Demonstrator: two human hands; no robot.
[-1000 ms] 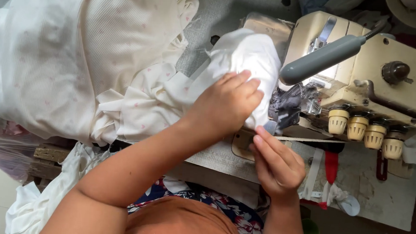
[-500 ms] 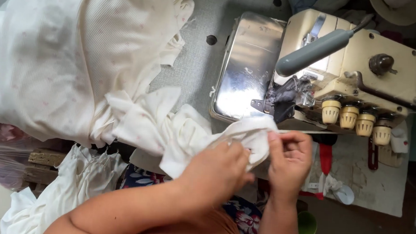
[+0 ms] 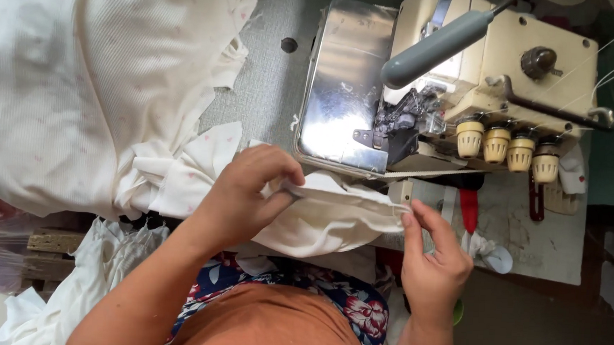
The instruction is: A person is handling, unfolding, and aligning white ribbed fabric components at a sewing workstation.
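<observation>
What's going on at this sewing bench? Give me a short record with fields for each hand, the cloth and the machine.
left hand: pinches the folded edge of the white cloth piece
right hand: pinches the same edge at its other end
cloth state: edge held stretched between both hands, in front of the machine
machine: cream overlock machine with a shiny metal plate
nearby: pile of white garments on the grey table

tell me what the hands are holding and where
Both hold one white fabric piece by its folded top edge: left hand at one end, right hand at the other.
</observation>
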